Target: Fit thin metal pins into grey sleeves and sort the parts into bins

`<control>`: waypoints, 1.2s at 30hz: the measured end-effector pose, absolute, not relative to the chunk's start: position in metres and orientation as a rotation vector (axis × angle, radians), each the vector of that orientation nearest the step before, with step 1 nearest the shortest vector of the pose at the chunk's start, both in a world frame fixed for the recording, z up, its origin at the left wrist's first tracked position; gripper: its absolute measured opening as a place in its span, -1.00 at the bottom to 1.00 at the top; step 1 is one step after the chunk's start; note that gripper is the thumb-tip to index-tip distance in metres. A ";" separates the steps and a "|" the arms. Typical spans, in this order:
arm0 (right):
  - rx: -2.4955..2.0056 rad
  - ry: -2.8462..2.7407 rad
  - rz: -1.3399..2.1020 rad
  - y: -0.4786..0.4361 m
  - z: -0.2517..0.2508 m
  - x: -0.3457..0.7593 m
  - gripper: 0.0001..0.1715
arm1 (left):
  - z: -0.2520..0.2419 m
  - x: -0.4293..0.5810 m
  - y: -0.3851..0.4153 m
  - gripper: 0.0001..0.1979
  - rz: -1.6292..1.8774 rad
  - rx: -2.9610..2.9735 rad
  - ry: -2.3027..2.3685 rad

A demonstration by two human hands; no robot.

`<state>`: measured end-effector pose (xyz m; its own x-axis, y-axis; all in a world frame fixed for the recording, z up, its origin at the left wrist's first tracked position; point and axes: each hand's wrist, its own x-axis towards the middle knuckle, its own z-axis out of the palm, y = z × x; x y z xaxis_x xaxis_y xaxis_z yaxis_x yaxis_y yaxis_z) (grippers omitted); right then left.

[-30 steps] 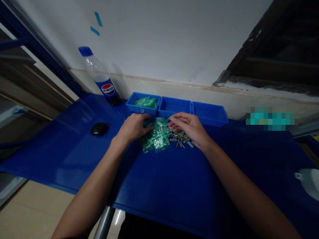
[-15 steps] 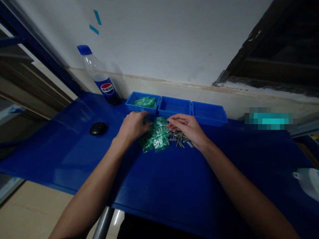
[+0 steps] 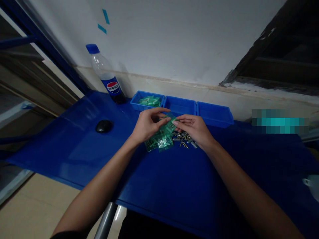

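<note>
Between my two hands is a small green translucent plastic bag (image 3: 170, 123), raised over the table. My left hand (image 3: 149, 124) pinches its left side between thumb and fingers. The thumb and curled fingers of my right hand (image 3: 193, 127) close on its right edge. Below them lies a pile of similar green bags (image 3: 164, 142) with small pieces inside, partly hidden by my left hand. Beside that pile, under my right hand, are loose thin metal pins (image 3: 183, 142) and short grey cylinders (image 3: 194, 144).
Three blue bins stand in a row behind my hands: a left bin (image 3: 134, 105) holding green bags, a middle bin (image 3: 180, 110) and a right bin (image 3: 214, 120). A cola bottle (image 3: 112, 87) and black mouse (image 3: 103, 126) sit left on the blue table (image 3: 159, 186). A whitish object (image 3: 312, 186) is far right.
My left hand has moved right, toward my right hand, and a green bag is now raised between both. The whole view has shifted slightly, so the surroundings appear further right.
</note>
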<state>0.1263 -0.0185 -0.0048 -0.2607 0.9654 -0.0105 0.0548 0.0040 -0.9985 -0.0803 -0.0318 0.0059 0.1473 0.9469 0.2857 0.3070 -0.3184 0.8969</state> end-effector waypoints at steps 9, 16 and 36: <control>-1.164 -1.405 1.315 -0.019 -0.002 0.127 -0.75 | 0.002 -0.091 -0.025 -0.76 1.172 1.683 1.199; -1.197 -1.346 1.346 -0.016 -0.003 0.130 -0.76 | -0.008 -0.117 -0.010 -0.73 1.482 2.232 1.723; -1.166 -1.406 1.369 -0.017 -0.006 0.130 -0.75 | 0.005 -0.122 -0.030 -0.36 0.294 2.507 1.800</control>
